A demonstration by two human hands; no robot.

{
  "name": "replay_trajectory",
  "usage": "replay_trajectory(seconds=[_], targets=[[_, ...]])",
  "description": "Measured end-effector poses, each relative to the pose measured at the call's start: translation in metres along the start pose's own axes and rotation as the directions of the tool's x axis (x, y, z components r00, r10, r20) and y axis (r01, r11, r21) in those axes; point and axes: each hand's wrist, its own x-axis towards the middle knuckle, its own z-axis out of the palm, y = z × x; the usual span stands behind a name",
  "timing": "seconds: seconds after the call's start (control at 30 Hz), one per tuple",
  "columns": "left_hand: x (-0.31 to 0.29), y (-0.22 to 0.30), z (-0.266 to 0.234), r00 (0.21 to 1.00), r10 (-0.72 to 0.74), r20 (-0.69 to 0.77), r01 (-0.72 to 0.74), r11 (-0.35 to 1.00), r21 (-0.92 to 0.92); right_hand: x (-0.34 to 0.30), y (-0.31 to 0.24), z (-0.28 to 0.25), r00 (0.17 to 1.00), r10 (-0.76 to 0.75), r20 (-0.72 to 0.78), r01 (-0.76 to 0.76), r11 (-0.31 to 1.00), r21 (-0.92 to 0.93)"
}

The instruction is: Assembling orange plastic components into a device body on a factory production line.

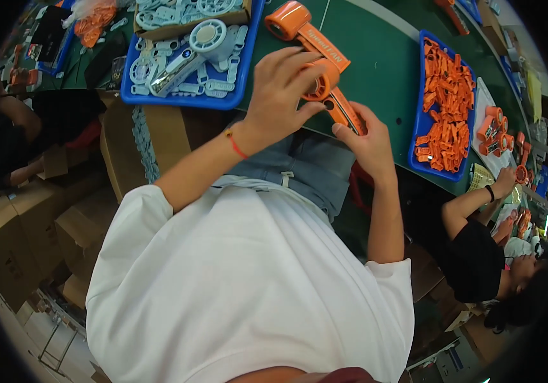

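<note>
My left hand (pixel 275 92) closes its fingers and thumb round the head end of an orange handheld fan (pixel 343 113). Lower down, my right hand (pixel 371 142) grips the same fan's handle, which has a dark strip along it. The fan is held slantwise at the table's near edge, its round head partly covered by my left fingers. Just beyond it a second orange handheld fan (pixel 325 46) lies on the green table (pixel 373 76), its printed box-like section close to my left fingertips.
At left, a blue tray (pixel 246 80) holds light-blue plastic parts, a cardboard box and a light-blue fan (pixel 207 37). A blue tray (pixel 416 121) of small orange parts stands at right. Co-workers sit on both sides; cardboard boxes (pixel 22 223) stand at lower left.
</note>
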Motion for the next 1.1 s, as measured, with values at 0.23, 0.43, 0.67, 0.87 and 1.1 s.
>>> replay_trajectory(seconds=[0.23, 0.43, 0.67, 0.87, 1.1], targets=[[0.007, -0.006, 0.016, 0.873, -0.377, 0.31, 0.436, 0.888, -0.147, 0.009, 0.018, -0.006, 0.888, 0.113, -0.446, -0.081, 0.993, 0.091], [0.05, -0.022, 0.047, 0.849, -0.362, 0.385, 0.184, 0.885, 0.427, 0.033, 0.011, -0.009, 0.82, -0.061, -0.569, -0.094, 0.966, -0.24], [0.013, -0.02, 0.022, 0.776, -0.447, 0.445, 0.518, 0.854, -0.044, 0.041, 0.028, 0.012, 0.886, -0.147, -0.44, -0.039, 0.921, -0.388], [0.004, -0.007, 0.003, 0.887, -0.437, 0.151, 0.461, 0.825, -0.326, 0.056, 0.023, 0.011, 0.944, -0.244, -0.224, 0.172, 0.939, -0.297], [0.013, 0.017, 0.0, 0.909, -0.415, 0.037, 0.36, 0.737, -0.572, 0.058, 0.023, 0.006, 0.967, -0.186, -0.175, 0.138, 0.958, -0.252]])
